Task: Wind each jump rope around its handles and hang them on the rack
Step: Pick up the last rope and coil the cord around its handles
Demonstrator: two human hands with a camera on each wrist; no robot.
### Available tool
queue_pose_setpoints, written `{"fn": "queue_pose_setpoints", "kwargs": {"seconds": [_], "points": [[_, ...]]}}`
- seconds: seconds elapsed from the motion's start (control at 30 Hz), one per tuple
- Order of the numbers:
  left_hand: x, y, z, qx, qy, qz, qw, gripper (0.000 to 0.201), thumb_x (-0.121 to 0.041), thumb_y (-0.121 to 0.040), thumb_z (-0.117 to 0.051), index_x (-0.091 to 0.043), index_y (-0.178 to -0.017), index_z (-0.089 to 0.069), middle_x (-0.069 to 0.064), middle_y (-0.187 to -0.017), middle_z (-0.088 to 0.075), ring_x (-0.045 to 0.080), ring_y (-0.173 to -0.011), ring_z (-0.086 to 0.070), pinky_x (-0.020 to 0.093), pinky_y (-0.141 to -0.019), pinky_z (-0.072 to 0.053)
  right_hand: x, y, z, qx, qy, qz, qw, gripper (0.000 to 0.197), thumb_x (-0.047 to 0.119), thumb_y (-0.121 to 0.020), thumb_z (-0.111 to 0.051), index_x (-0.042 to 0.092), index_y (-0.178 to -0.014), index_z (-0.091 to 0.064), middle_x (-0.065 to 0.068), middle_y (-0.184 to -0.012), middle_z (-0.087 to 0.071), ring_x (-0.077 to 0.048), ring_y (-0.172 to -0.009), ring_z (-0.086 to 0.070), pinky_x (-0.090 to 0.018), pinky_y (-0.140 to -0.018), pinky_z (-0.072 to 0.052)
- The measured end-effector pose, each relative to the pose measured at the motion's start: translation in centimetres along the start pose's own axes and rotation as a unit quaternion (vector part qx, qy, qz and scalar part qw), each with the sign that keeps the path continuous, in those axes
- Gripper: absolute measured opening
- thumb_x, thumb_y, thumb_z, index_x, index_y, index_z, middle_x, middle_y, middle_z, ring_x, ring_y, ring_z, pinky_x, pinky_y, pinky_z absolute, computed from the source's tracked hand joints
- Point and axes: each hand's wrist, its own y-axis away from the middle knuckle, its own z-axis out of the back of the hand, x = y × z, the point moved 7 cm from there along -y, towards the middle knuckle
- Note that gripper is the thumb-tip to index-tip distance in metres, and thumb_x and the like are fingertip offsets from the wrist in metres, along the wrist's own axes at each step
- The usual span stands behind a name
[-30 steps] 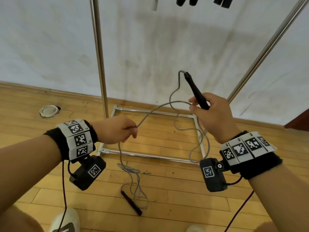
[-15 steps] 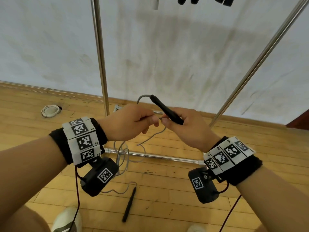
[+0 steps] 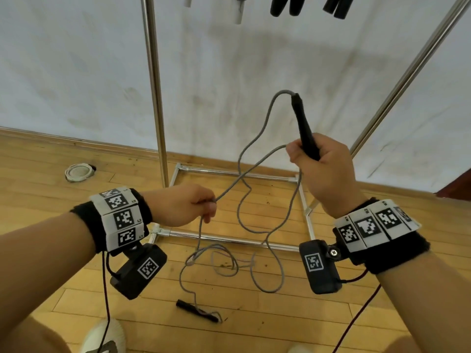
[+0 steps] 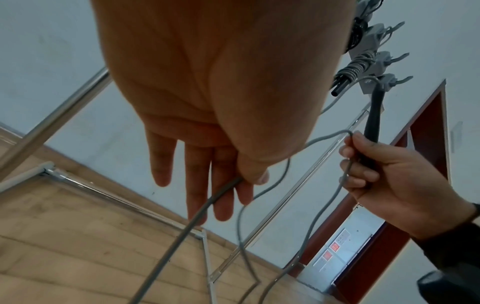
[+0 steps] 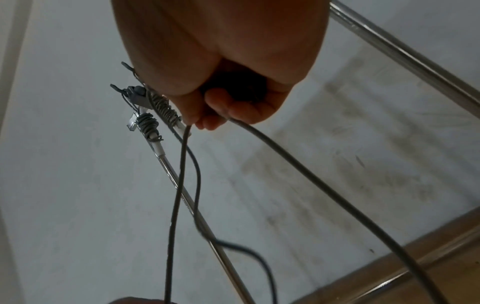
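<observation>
Your right hand (image 3: 328,171), right of centre in the head view, grips one black handle (image 3: 304,128) upright, fingers curled tight around it. Your left hand (image 3: 183,205), lower and left, pinches the grey rope (image 3: 244,151) between thumb and fingers. Loose loops hang between both hands over the rack's base frame (image 3: 229,239). The second handle (image 3: 197,310) lies on the wooden floor (image 3: 51,200), bottom centre.
</observation>
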Motion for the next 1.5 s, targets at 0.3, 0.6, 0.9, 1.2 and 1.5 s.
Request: {"fn": "queue_pose_setpoints", "kwargs": {"seconds": [0.3,0.6,0.9,1.2,1.5], "points": [[-4.1,0.9,3.4,-0.163,-0.002,-0.064,0.985,0.028,-0.034,-0.104,-0.041,-0.03,-0.093,-0.067,-0.006,-0.061,-0.056,0.004,-0.052,-0.05,0.014,-0.053,-0.041,0.2,1.7,-3.0,0.098,0.063,-0.023,0.993,0.019,0.027,-0.084,-0.074,0.035,-0.102,-0.07,0.017,-0.092,-0.063,0.001,-0.069,-0.058,-0.01,-0.059,-0.039],[-5.5,2.2,5.8,-0.259,0.092,-0.098,0.956,0.02,-0.038,-0.097,-0.054,-0.035,-0.078,-0.06,-0.011,-0.068,-0.065,0.001,-0.055,-0.058,0.013,-0.05,-0.045,1.9,2.7,-5.8,0.126,0.045,-0.025,0.991,0.018,0.033,-0.092,-0.065,0.02,-0.078,-0.065,0.003,-0.06,-0.055,-0.006,-0.049,-0.044,-0.02,-0.048,-0.038],[-3.2,2.2,3.5,-0.168,0.086,-0.087,0.978,0.017,-0.025,-0.1,-0.052,-0.029,-0.086,-0.06,-0.008,-0.085,-0.07,0.0,-0.081,-0.066,0.021,-0.076,-0.05,5.1,-0.1,-2.3,-0.026,-0.022,-0.011,0.999,0.019,0.028,-0.092,-0.066,0.016,-0.077,-0.065,0.008,-0.061,-0.053,-0.003,-0.048,-0.041,-0.015,-0.048,-0.036],[-2.3,2.5,4.4,-0.175,0.058,-0.061,0.981,0.019,-0.025,-0.102,-0.049,-0.028,-0.086,-0.059,-0.014,-0.083,-0.066,-0.013,-0.077,-0.06,0.009,-0.066,-0.041,4.2,-1.7,-0.7,-0.075,0.012,-0.049,0.996,0.009,0.018,-0.089,-0.066,0.025,-0.091,-0.071,0.009,-0.079,-0.062,-0.004,-0.05,-0.049,-0.019,-0.052,-0.042],[-4.2,2.3,5.2,-0.195,0.022,-0.058,0.979,0.026,-0.032,-0.104,-0.039,-0.029,-0.092,-0.062,-0.005,-0.071,-0.059,0.009,-0.059,-0.054,0.025,-0.056,-0.043,3.7,1.7,-8.3,0.169,0.126,0.028,0.977,0.011,0.032,-0.089,-0.068,0.025,-0.096,-0.072,0.01,-0.076,-0.063,-0.004,-0.066,-0.056,-0.017,-0.061,-0.039]]}}
